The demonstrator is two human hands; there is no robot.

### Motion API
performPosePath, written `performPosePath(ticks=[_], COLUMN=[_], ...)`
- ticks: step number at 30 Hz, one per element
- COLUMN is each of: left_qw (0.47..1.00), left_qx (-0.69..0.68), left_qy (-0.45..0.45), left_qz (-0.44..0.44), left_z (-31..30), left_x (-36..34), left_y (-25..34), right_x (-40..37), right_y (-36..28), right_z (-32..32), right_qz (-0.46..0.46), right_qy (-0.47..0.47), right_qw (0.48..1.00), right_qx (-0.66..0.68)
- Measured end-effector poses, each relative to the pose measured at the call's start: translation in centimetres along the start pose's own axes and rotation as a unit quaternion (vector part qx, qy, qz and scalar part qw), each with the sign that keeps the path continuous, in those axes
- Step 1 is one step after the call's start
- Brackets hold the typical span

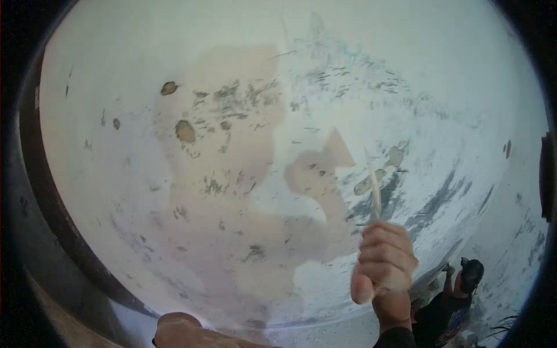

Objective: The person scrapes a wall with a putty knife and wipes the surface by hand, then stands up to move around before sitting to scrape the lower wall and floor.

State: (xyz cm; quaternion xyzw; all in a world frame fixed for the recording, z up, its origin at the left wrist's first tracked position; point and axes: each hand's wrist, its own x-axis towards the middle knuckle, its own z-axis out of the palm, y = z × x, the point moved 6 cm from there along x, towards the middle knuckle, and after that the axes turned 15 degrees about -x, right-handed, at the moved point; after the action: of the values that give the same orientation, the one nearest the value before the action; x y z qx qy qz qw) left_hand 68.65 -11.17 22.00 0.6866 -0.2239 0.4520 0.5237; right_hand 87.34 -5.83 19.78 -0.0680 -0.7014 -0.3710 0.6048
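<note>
My right hand (pixel 384 261) is closed in a fist around the handle of a scraper (pixel 376 194), held upright in front of a white wall (pixel 133 191). The blade shows nearly edge-on and overlaps grey scraped patches and bare tan spots in the paint. Its shadow on the wall has a flared, triangular tip. Low at the frame's bottom edge is part of my left hand (pixel 183 332), cut off by the frame, its fingers not clearly shown.
At the lower right, a person (pixel 449 304) in a dark shirt reaches one hand up near the wall. A dark strip (pixel 58 203) borders the wall on the left. Chipped holes (pixel 185 131) and black marks cover the paint. My shadow falls across the middle.
</note>
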Motion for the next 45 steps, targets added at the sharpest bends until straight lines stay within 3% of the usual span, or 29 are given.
performPosePath(ticks=[3, 5, 6, 8, 10, 11, 14, 16, 17, 18, 20, 24, 27, 28, 30, 32, 34, 37, 39, 42, 45], left_qw=[0.988, 0.968, 0.968, 0.995, 0.982, 0.971, 0.96, 0.921, 0.92, 0.875, 0.827, 0.756, 0.761, 0.758, 0.754, 0.75, 0.744, 0.746, 0.74, 0.747, 0.743], left_qx=[0.017, -0.122, -0.123, 0.089, 0.137, 0.073, 0.158, 0.285, 0.287, 0.391, 0.46, 0.518, 0.537, 0.521, 0.504, 0.542, 0.541, 0.548, 0.565, 0.551, 0.553], left_qy=[-0.145, -0.167, -0.164, -0.039, 0.113, 0.192, 0.168, 0.212, 0.208, 0.204, 0.2, 0.218, 0.156, 0.14, 0.12, 0.126, 0.111, 0.103, 0.123, 0.097, 0.096], left_qz=[-0.04, -0.143, -0.143, -0.036, 0.068, 0.125, 0.161, 0.159, 0.166, 0.199, 0.254, 0.336, 0.329, 0.366, 0.404, 0.357, 0.376, 0.365, 0.344, 0.358, 0.364], left_z=[-1.8, -3.3, -4.0, -7.4, -11.1, -13.6, -18.1, -19.8, -19.5, -18.8, -19.0, -20.8, -21.6, -22.1, -21.9, -21.6, -21.9, -21.9, -22.1, -21.4, -21.6], left_x=[-0.4, -2.1, -2.1, -0.8, 0.5, 1.3, 3.5, 4.7, 5.2, 5.8, 7.0, 8.9, 10.2, 10.1, 10.1, 10.0, 10.2, 10.1, 9.9, 10.1, 10.2], left_y=[0.9, 0.4, -0.3, -1.5, -2.5, -3.2, -4.2, -4.3, -4.1, -3.4, -3.3, -4.5, -5.7, -5.7, -5.1, -5.3, -5.5, -5.8, -5.6, -5.7, -5.9], right_x=[3.2, 4.5, 4.8, 5.3, 5.6, 5.6, 6.5, 7.2, 7.4, 7.2, 7.0, 9.4, 10.2, 10.3, 10.5, 11.1, 11.2, 10.9, 10.8, 12.3, 13.4], right_y=[2.2, 3.4, 3.5, 3.9, 4.2, 4.3, 4.4, 3.4, 2.6, 1.0, -0.8, 3.1, 7.4, 7.9, 7.4, 6.5, 7.0, 8.9, 5.7, 9.6, 10.0], right_z=[2.0, 3.8, 4.5, 5.3, 6.4, 6.7, 7.2, 7.6, 7.6, 7.1, 7.1, 8.4, 9.5, 9.8, 10.0, 9.8, 9.8, 10.6, 11.4, 11.1, 10.7], right_qz=[-0.096, -0.127, -0.16, -0.17, -0.2, -0.202, -0.201, -0.225, -0.245, -0.233, -0.232, -0.171, -0.173, -0.168, -0.187, -0.199, -0.208, -0.12, -0.199, -0.119, -0.098], right_qy=[-0.001, -0.011, -0.023, -0.024, -0.019, -0.014, -0.044, -0.054, -0.065, -0.054, -0.042, -0.021, 0.012, 0.011, 0.021, 0.037, 0.044, 0.032, 0.042, 0.046, 0.029], right_qw=[0.995, 0.992, 0.987, 0.985, 0.979, 0.979, 0.979, 0.972, 0.965, 0.97, 0.971, 0.984, 0.982, 0.983, 0.979, 0.975, 0.972, 0.988, 0.977, 0.986, 0.982], right_qx=[-0.009, -0.019, -0.019, -0.008, 0.014, 0.031, 0.006, -0.027, -0.065, -0.05, -0.037, -0.046, -0.069, -0.077, -0.074, -0.091, -0.104, -0.095, -0.058, -0.103, -0.16])
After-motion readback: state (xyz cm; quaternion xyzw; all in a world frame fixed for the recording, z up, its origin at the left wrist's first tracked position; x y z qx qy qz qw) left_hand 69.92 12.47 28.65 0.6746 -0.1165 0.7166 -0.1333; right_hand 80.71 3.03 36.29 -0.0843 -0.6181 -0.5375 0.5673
